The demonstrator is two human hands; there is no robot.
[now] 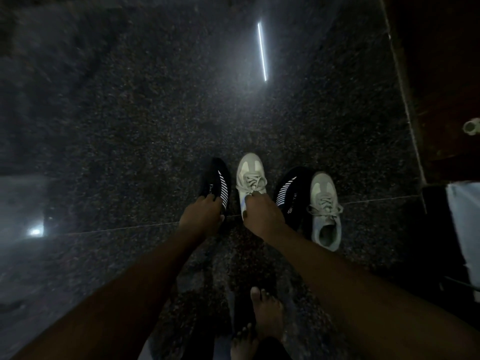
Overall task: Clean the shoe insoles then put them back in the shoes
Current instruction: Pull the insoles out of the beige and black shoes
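Observation:
Four shoes stand in a row on the dark speckled floor. My left hand (201, 215) grips the heel opening of a black shoe with white stripes (217, 179). My right hand (262, 214) holds the collar of a pale grey laced shoe (250, 175), covering its opening. To the right stand a second black striped shoe (291, 188) and a second grey laced shoe (324, 211), untouched, the grey one's opening showing. No insole is visible; the scene is dim.
My bare feet (262, 320) stand just behind the shoes. A dark wooden surface (441, 74) runs along the right edge with a small white round object (471, 127) on it. A pale cloth (465, 224) lies at far right. A light strip reflects on the floor (262, 51).

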